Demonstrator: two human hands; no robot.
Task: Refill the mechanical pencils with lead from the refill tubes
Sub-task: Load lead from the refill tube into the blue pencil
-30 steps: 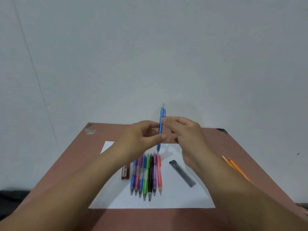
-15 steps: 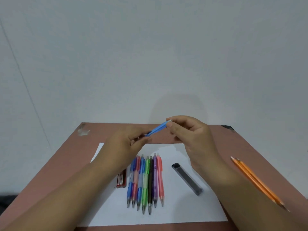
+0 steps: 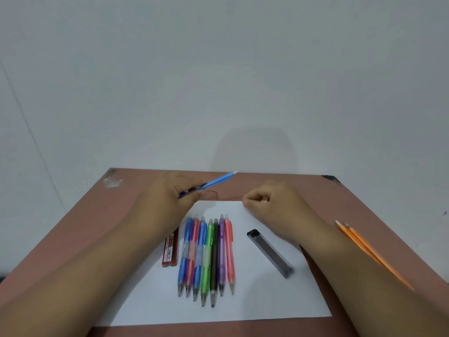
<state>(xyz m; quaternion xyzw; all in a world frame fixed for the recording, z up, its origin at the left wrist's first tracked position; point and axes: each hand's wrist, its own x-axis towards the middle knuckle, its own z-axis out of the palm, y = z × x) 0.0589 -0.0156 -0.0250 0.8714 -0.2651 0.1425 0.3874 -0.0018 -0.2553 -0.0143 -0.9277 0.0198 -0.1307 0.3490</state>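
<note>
My left hand (image 3: 175, 198) grips a blue mechanical pencil (image 3: 216, 182) by its lower half, above the table's far side. The pencil slants up to the right, its pale top end free. My right hand (image 3: 274, 207) hovers apart to the right with curled fingers, pinching a small pale piece (image 3: 263, 201), seemingly the pencil's cap. Several coloured mechanical pencils (image 3: 206, 254) lie side by side on a white paper sheet (image 3: 255, 300). A grey lead refill tube (image 3: 269, 252) lies to their right. A red refill tube (image 3: 171, 246) lies to their left, partly under my left forearm.
The brown table (image 3: 85, 227) stands against a plain white wall. Two orange wooden pencils (image 3: 364, 246) lie off the paper near the right edge.
The pencil tipped from upright to a slant. My right hand let go of its top end and drew away to the right with fingers pinched. My view tilted downward.
</note>
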